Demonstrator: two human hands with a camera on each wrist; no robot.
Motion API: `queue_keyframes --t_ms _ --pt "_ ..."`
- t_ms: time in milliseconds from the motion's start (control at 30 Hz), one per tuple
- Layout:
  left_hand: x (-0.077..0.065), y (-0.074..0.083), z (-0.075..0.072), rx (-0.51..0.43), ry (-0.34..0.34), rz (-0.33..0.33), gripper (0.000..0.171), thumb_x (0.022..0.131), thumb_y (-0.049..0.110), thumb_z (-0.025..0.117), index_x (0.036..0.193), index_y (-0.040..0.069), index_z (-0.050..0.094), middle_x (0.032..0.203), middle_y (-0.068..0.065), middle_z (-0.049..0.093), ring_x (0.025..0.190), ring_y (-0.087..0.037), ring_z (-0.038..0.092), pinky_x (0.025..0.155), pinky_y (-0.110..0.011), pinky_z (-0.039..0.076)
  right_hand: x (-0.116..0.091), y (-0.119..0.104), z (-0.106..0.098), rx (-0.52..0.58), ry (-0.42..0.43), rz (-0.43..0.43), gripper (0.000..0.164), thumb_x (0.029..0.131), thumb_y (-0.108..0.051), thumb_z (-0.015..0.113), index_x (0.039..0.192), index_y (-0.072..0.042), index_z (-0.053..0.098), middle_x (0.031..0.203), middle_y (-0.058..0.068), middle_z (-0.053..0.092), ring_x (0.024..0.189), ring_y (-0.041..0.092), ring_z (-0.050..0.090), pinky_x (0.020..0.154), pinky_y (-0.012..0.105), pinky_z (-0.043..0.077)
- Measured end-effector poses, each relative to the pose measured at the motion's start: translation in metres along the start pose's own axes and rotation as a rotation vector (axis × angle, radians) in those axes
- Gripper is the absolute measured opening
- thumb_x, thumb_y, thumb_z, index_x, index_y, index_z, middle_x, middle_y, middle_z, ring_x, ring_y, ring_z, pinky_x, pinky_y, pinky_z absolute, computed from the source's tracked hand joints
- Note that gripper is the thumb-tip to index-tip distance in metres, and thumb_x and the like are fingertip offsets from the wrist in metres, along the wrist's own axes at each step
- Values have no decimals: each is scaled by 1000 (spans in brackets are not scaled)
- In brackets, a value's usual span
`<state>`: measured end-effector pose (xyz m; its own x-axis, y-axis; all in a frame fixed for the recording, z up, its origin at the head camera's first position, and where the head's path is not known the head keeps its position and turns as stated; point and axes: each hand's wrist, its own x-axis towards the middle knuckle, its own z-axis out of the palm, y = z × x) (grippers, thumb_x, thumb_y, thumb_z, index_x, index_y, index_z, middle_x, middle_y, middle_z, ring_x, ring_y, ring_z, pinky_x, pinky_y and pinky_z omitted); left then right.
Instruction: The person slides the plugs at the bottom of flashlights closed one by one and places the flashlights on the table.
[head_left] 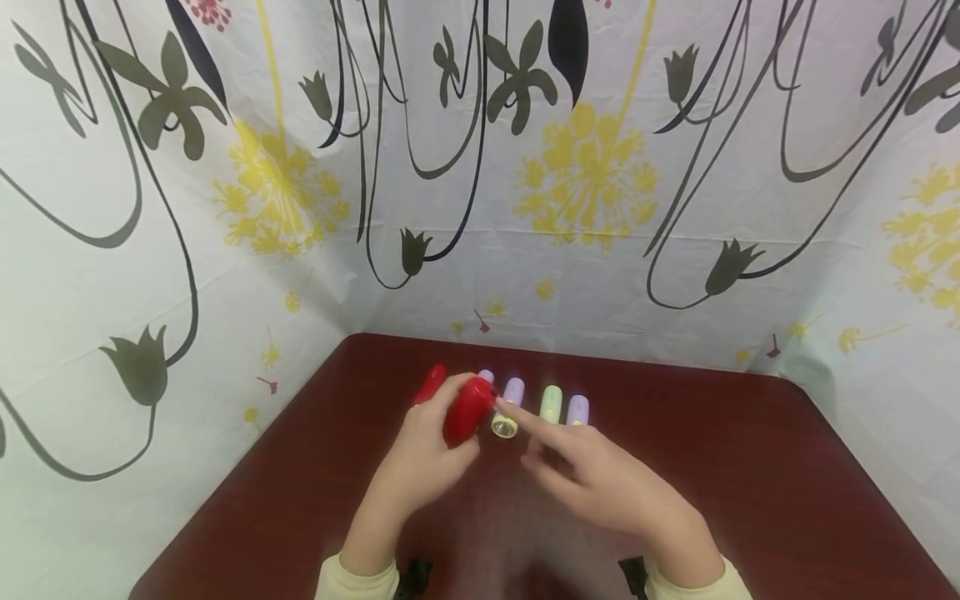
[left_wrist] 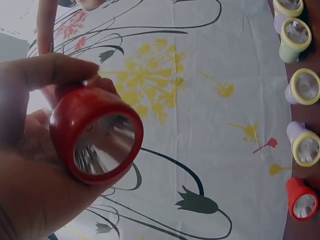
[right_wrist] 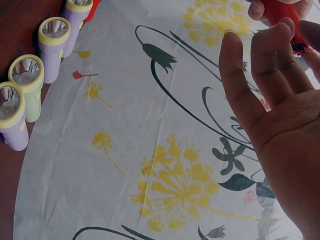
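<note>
My left hand [head_left: 420, 458] grips a red flashlight [head_left: 467, 412] above the table, fingers and thumb wrapped round its body. In the left wrist view the lens end of this flashlight [left_wrist: 65, 130] faces that camera, and no beam shows clearly. My right hand [head_left: 611, 479] is beside it, its extended index fingertip at the flashlight's other end. In the right wrist view a black part shows at that end, near the fingers of the right hand [right_wrist: 280, 115], which are bent loosely with nothing in the palm. Whether the fingertip presses there, I cannot tell.
Behind the hands, a row of flashlights stands out on the dark red table [head_left: 705, 467]: another red one [head_left: 431, 383], a pale green one [head_left: 551, 402] and several lilac ones [head_left: 513, 390] with yellow rims. Patterned white cloth [head_left: 600, 300] hangs round the table's back and sides.
</note>
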<state>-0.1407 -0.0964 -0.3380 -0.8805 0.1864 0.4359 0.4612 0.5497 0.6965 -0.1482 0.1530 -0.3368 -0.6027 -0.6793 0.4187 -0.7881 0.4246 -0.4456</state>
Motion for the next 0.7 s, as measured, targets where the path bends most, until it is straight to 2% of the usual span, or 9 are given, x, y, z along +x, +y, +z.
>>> queue_keyframes --t_ms 167,300,533,700 --pt "-1 0 1 -3 -45 18 63 88 22 85 145 28 58 129 6 74 112 -15 71 94 -42 64 0 1 1 -3 16 -25 72 100 -7 69 163 -33 43 84 -16 58 75 -4 53 69 19 52" --pt "-2 2 2 -23 -52 15 57 93 34 79 146 30 58 129 8 74 111 -13 71 95 -43 64 -1 2 1 0 38 -47 75 99 -5 70 163 -31 43 80 -16 55 69 -6 49 67 18 52" --pt "-1 3 5 -51 -11 48 45 101 32 70 144 22 62 125 5 75 104 -13 70 90 -31 62 -3 5 0 8 64 -29 77 98 -3 70 164 -32 42 82 -15 58 65 -6 49 67 21 54" --pt "-2 4 4 -34 0 61 47 100 32 72 145 24 62 134 6 73 110 -13 70 96 -36 62 -3 8 -2 11 81 -68 71 98 -1 68 160 -30 48 78 -14 55 61 -8 41 61 16 50"
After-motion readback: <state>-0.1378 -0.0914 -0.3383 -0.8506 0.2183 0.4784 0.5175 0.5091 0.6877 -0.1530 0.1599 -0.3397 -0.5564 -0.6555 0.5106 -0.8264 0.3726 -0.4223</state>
